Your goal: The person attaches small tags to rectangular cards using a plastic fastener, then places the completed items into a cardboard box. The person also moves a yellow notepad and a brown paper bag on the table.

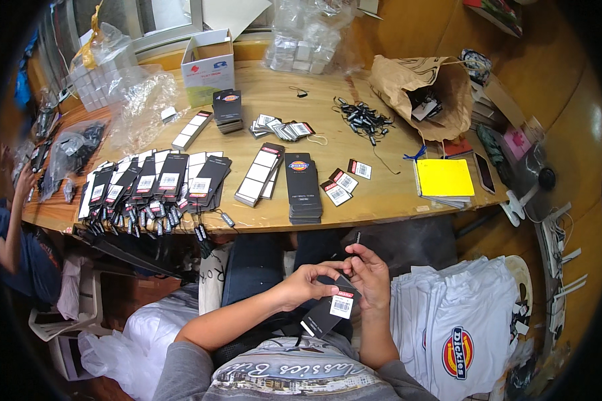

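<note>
Over my lap, my left hand (309,286) is closed on black hang tags (321,317); a white barcode sticker with a red top shows on them. Close beside it, my right hand (370,273) pinches a black tag string, whose small plastic end (357,238) sticks up above the fingertips. Whether the string passes through the tags' hole is hidden by my fingers. On the table's near edge stands a stack of black hang tags (304,187). To its right lie a few loose barcode cards (344,179), to its left a pile of cards with white stickers (256,175).
Many strung tags (147,184) spread over the table's left edge. A heap of black strings (362,120), a brown paper bag (418,87), a yellow-topped pad (444,178) and a phone (483,172) lie right. Folded white garments (451,321) are beside me; another person's arm (15,207) shows left.
</note>
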A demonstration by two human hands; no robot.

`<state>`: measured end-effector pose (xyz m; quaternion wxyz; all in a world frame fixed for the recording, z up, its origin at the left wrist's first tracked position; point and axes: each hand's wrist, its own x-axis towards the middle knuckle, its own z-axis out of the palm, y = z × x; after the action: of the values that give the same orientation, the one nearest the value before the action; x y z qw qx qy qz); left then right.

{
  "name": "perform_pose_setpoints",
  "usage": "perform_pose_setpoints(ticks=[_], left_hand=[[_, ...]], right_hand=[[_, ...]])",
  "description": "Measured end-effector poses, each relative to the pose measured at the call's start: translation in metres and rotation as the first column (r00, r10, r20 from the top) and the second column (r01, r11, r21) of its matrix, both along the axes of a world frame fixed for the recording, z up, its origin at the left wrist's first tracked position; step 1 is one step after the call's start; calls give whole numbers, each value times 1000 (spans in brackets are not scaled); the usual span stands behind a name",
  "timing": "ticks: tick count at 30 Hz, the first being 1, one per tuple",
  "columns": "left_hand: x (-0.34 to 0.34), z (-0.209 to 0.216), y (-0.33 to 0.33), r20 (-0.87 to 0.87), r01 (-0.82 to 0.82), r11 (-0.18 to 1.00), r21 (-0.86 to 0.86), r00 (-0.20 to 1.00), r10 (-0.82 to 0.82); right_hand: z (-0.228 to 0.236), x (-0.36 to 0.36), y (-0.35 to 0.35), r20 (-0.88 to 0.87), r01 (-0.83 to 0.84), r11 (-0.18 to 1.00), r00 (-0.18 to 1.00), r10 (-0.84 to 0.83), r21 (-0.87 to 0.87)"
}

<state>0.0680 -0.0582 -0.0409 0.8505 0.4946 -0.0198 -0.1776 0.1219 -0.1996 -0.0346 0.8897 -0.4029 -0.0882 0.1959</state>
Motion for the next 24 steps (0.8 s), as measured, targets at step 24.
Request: perform_pose_setpoints(ticks=[24], left_hand=[[-17, -16, 25, -149, 122, 988, 91, 983, -108]], right_hand=[[-8, 22, -13, -117, 134, 961, 987, -108, 242]])
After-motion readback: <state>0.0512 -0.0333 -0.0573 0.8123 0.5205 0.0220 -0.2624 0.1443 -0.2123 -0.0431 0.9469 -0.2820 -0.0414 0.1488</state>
